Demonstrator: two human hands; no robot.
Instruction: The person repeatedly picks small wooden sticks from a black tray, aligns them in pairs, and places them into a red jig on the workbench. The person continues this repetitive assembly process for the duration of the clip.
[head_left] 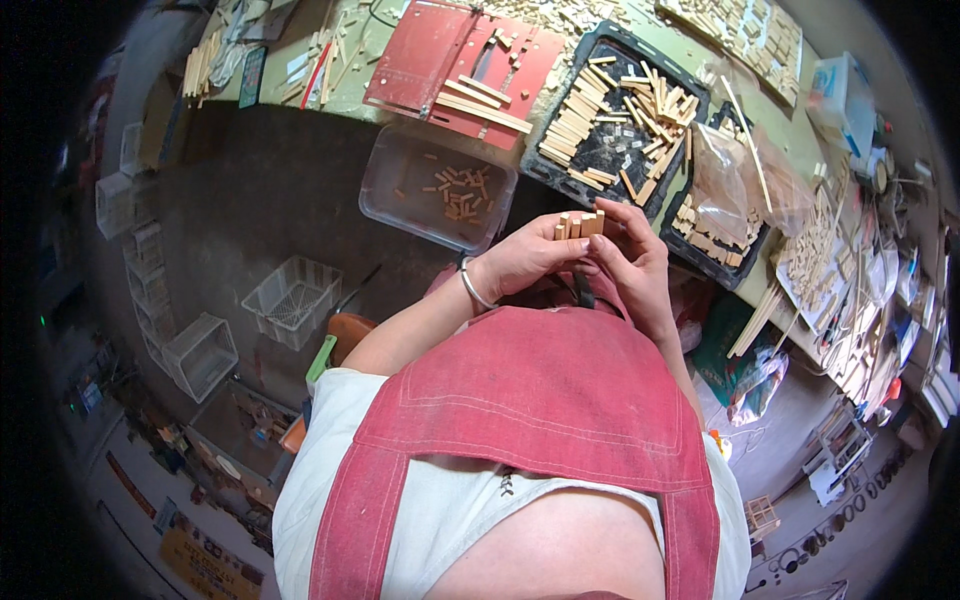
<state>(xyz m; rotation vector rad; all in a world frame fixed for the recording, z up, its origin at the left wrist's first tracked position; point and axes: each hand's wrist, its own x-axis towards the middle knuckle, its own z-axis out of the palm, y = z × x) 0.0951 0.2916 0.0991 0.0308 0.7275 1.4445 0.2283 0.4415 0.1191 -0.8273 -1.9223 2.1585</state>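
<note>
Several short light wooden sticks (578, 226) stand side by side in a row between my two hands, close in front of the red apron (530, 380). My left hand (520, 258) closes on them from the left, thumb across their near side; a pale bangle is on that wrist. From the right, my right hand (640, 265) curls around the same row, its thumb and fingers at the right end. The lower ends of the sticks are hidden by my hands. Just beyond lies a black tray (545, 150) of similar sticks, some lined up, others heaped loosely.
A red board (420, 55) with longer strips lies on the green bench (345, 75). Below its edge, a clear plastic bin (375, 190) contains small wooden pieces. A second black tray (735, 280) with plastic bags stands at right. White crates (295, 290) sit on the floor at left.
</note>
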